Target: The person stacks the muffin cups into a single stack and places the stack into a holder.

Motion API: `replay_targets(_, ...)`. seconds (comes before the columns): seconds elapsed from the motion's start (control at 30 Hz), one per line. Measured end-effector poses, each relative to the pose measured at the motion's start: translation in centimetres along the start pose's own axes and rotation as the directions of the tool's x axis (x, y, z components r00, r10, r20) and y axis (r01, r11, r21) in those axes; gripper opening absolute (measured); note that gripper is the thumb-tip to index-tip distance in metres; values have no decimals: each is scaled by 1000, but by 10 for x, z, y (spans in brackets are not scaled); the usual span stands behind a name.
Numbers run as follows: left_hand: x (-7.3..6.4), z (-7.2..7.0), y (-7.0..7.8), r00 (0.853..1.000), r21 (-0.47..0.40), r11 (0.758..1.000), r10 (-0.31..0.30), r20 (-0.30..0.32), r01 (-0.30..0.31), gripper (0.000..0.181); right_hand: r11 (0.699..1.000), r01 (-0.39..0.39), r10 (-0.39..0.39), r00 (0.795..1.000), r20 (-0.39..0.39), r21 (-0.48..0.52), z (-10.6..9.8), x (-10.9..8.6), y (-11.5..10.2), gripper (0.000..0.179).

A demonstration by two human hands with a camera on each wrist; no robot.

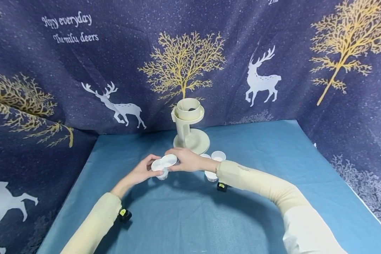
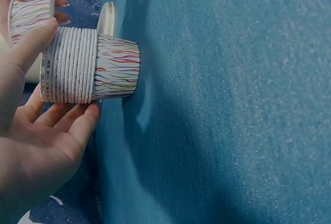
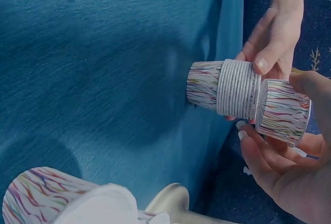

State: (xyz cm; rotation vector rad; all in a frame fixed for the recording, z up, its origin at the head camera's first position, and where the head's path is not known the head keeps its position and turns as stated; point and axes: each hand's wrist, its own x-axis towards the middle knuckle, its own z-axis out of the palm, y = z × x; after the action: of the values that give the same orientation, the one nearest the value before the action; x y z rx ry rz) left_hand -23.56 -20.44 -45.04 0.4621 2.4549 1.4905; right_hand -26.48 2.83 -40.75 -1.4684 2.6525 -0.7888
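Note:
My left hand (image 1: 142,170) grips a nested stack of paper cups (image 2: 93,66), thumb on one side and fingers on the other. The cups are white with wavy coloured stripes, their rims bunched together at the top. My right hand (image 1: 188,159) pinches a single paper cup (image 3: 283,109) of the same pattern by thumb and fingers. That cup is right at the stack's top rim, bottom towards it and slightly offset. In the head view the single cup's white mouth (image 1: 169,160) overlaps the stack's opening.
Behind my right hand stands a cream stand (image 1: 198,139) with a round base and a ring holding a cream cylinder (image 1: 188,108). Several paper cups, one of them a white cup (image 1: 218,156), stand on the blue cloth (image 1: 190,218) near my right wrist. A patterned curtain (image 1: 209,21) hangs behind.

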Motion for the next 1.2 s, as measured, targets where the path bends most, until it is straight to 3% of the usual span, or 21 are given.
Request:
replay_targets(0.6, 0, 0, -2, 1000, -18, 1000, 26, 4, -26, 51, 997, 50, -48, 998, 36, -63, 7, 20, -8, 45)
replay_targets(0.97, -1, 1, -4, 998, -2, 998, 58, 3, -58, 50, 998, 27, -23, 997, 77, -51, 13, 33, -11, 49)
replay_targets(1.2, 0, 1, -3, 998, 93, 995, 45, -40, -41, 62, 998, 53, -51, 994, 96, -20, 17, 37, -12, 48)
